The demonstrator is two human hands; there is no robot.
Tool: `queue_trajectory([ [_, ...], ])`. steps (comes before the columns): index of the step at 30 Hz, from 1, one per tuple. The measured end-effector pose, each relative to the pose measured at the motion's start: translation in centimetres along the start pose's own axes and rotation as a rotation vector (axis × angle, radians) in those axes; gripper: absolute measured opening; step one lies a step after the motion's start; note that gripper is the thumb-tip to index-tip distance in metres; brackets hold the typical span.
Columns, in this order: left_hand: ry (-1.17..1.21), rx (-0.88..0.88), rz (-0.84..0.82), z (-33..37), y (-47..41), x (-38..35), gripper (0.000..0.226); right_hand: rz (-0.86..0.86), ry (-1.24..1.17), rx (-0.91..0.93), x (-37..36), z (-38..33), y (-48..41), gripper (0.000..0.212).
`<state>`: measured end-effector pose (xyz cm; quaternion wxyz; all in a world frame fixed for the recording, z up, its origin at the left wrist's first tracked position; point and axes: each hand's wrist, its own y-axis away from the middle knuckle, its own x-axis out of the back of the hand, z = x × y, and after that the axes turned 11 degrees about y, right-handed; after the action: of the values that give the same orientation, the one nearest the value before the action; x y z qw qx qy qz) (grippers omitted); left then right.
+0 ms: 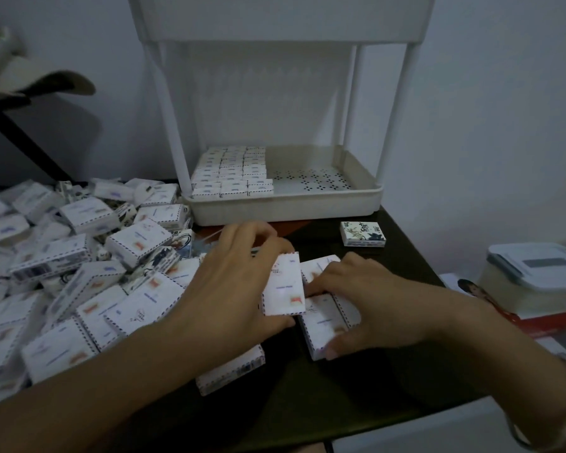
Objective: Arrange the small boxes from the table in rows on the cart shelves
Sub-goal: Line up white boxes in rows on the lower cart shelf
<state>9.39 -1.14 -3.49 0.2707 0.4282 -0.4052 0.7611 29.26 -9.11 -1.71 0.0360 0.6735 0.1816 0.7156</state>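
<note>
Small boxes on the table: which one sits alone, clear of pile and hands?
The floral-print box, flat on the table by the right front of the cart tray. All others are in the heap, the tray, or under the left hand and right hand.

Your left grip [229, 289] has its fingertips [268, 238] smeared by motion at the far end of the box [283, 286] it pinches. Its palm covers that box's left edge. Your right grip [366, 299] covers the boxes [321, 325] beneath it, so you cannot tell whether it pinches them or only rests on them, nor how many lie there. Your left forearm hides much of another box [232, 367] on the counter [324, 403]. The print on the pile [79, 256] is too blurred to read, and the pile runs off the left edge. The cart's top shelf [281, 21] is cut by the upper edge. The cap [43, 81] is blurred, and the lidded container [536, 273] is cut by the right edge.
</note>
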Motion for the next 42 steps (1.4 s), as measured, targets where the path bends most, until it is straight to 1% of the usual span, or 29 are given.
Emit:
queue_trajectory([
  [2, 0.081, 0.008, 0.005, -0.1, -0.6, 0.1, 0.078, 0.024, 0.038, 0.014, -0.3, -0.1, -0.7, 0.084],
  [4, 0.215, 0.055, -0.006, -0.5, -1.0, 0.1, 0.079, 0.055, -0.006, 0.014, -0.5, 0.1, -1.2, 0.086],
  [6, 0.303, 0.094, -0.012, -1.1, -1.5, 0.2, 0.087, 0.092, -0.121, 0.015, -0.5, 0.4, -1.6, 0.082],
  [8, 0.341, 0.125, -0.013, -1.7, -1.9, 0.4, 0.093, 0.163, -0.288, 0.017, -0.5, 0.6, -1.9, 0.072],
  [10, 0.38, 0.176, -0.035, -2.5, -2.5, 0.8, 0.09, 0.242, -0.443, -0.002, -0.5, 0.9, -2.4, 0.066],
  [12, 0.415, 0.226, -0.047, -3.3, -3.5, 1.2, 0.087, 0.295, -0.542, -0.03, -0.4, 1.4, -3.0, 0.068],
  [14, 0.464, 0.311, -0.067, -4.2, -4.8, 1.6, 0.093, 0.331, -0.605, -0.05, -0.2, 1.8, -3.7, 0.073],
  [16, 0.536, 0.415, -0.077, -4.9, -6.4, 2.0, 0.094, 0.412, -0.626, -0.06, 0.2, 2.2, -4.5, 0.08],
  [18, 0.59, 0.455, -0.06, -6.2, -8.4, 2.0, 0.085, 0.498, -0.619, -0.08, 0.7, 2.7, -5.5, 0.081],
  [20, 0.633, 0.49, -0.03, -7.7, -10.6, 2.0, 0.083, 0.52, -0.627, -0.092, 1.5, 3.5, -6.6, 0.084],
  [21, 0.649, 0.518, -0.021, -8.6, -11.8, 2.0, 0.086, 0.511, -0.638, -0.1, 1.9, 4.0, -7.1, 0.087],
  [23, 0.653, 0.578, -0.023, -10.2, -13.9, 2.0, 0.099, 0.498, -0.623, -0.135, 2.8, 4.9, -8.4, 0.095],
  [24, 0.649, 0.599, -0.026, -10.8, -14.9, 2.0, 0.106, 0.52, -0.588, -0.16, 3.2, 5.3, -9.1, 0.097],
  [25, 0.642, 0.601, -0.023, -11.4, -15.8, 2.1, 0.108, 0.556, -0.556, -0.188, 3.6, 5.7, -9.9, 0.099],
  [26, 0.628, 0.592, -0.01, -11.9, -16.6, 2.0, 0.105, 0.599, -0.541, -0.212, 3.9, 6.2, -10.9, 0.098],
  [28, 0.569, 0.569, 0.048, -12.8, -18.1, 1.8, 0.097, 0.653, -0.573, -0.258, 4.6, 7.2, -13.2, 0.09],
  [31, 0.55, 0.531, 0.201, -14.5, -20.6, 1.4, 0.09, 0.605, -0.714, -0.319, 6.2, 8.9, -16.8, 0.073],
  [33, 0.579, 0.504, 0.307, -15.6, -22.7, 1.2, 0.078, 0.608, -0.835, -0.35, 7.3, 10.2, -19.1, 0.062],
  [34, 0.593, 0.504, 0.334, -16.1, -23.8, 1.3, 0.071, 0.619, -0.882, -0.367, 7.9, 11.0, -20.1, 0.057],
  [37, 0.612, 0.586, 0.337, -17.5, -27.0, 1.3, 0.052, 0.616, -0.98, -0.42, 8.6, 13.3, -23.2, 0.045],
  [39, 0.585, 0.627, 0.341, -19.0, -28.6, 0.8, 0.042, 0.561, -1.104, -0.462, 8.6, 14.5, -25.0, 0.04],
  [41, 0.541, 0.604, 0.372, -20.8, -29.8, 0.0, 0.039, 0.501, -1.261, -0.484, 8.8, 15.3, -26.5, 0.043],
  [42, 0.513, 0.575, 0.397, -21.7, -30.3, -0.5, 0.042, 0.488, -1.31, -0.484, 9.0, 15.6, -27.2, 0.044],
])
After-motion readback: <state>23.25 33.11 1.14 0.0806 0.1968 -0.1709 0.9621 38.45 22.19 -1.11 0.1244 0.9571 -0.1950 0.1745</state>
